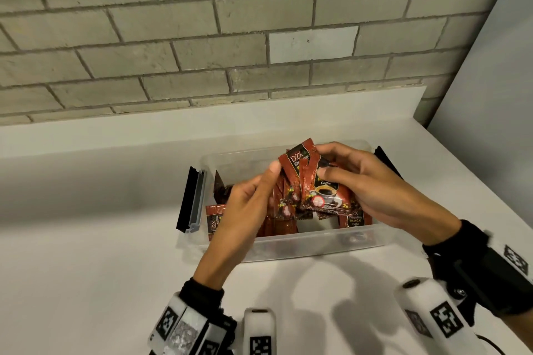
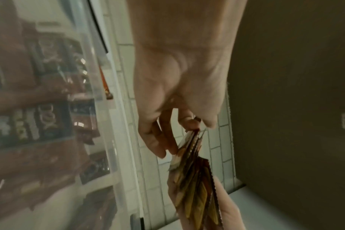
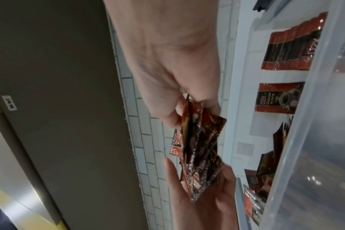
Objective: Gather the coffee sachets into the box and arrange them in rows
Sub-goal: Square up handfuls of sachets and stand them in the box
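Observation:
A clear plastic box (image 1: 288, 242) stands on the white counter (image 1: 86, 239). Inside it, red coffee sachets stand in a row (image 1: 215, 220) at the left, and one sachet (image 1: 354, 220) lies flat at the front right. Both hands hold a fanned bundle of sachets (image 1: 314, 187) above the middle of the box. My left hand (image 1: 271, 181) pinches the bundle's left side, thumb on top. My right hand (image 1: 320, 161) grips its right side from above. The right wrist view shows the bundle (image 3: 203, 140), the row (image 3: 291, 46) and a flat sachet (image 3: 276, 98).
Black and grey lid latches (image 1: 191, 200) stick out from the box's left end, and another latch (image 1: 386, 161) from its right end. A brick wall (image 1: 202, 52) rises behind the counter. A plain wall (image 1: 496, 95) borders the counter's right side.

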Motion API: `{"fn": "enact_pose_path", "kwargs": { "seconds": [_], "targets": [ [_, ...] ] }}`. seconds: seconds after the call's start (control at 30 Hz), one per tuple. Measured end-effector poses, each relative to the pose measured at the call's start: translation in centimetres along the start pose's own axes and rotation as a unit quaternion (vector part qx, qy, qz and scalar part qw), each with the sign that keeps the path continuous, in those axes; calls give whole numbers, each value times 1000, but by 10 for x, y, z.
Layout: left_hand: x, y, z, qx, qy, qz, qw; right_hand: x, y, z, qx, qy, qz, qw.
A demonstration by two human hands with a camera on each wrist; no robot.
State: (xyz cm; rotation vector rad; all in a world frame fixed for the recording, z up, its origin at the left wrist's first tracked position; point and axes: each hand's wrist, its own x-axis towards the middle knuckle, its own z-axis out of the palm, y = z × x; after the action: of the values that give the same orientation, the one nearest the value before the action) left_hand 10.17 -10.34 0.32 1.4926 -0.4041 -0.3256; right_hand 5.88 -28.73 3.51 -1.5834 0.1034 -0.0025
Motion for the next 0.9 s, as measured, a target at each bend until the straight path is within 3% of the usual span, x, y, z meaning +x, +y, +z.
{"fn": "enact_pose_path", "kwargs": {
  "seconds": [0.07,0.2,0.37,0.5,0.6,0.7,0.8,0.83,0.9],
  "targets": [
    [-2,6,4,-63,-20,-32,997,0,2,3,10,-6,5,1000],
    [0,-1,2,-73,-32,-42,996,-3,2,6,29,-34,5,999],
    [-8,2,12,-208,-104,-127,964,-6,3,12,44,-49,11,998],
    [-8,2,22,-252,-92,-164,949,-10,4,21,-21,-49,-23,998],
    [-10,7,27,-323,-112,-180,922,-17,8,28,-111,-57,-68,990],
    [-11,6,23,-362,-152,-181,902,-23,13,28,-276,-62,-129,951],
    [-14,5,17,-353,-198,-191,894,-21,15,23,-472,-8,-242,847],
    [-15,5,16,-351,-216,-196,890,-19,15,21,-499,5,-258,827],
    [-17,3,16,-346,-229,-205,887,-15,12,19,-488,-10,-245,838]
  ]
}}
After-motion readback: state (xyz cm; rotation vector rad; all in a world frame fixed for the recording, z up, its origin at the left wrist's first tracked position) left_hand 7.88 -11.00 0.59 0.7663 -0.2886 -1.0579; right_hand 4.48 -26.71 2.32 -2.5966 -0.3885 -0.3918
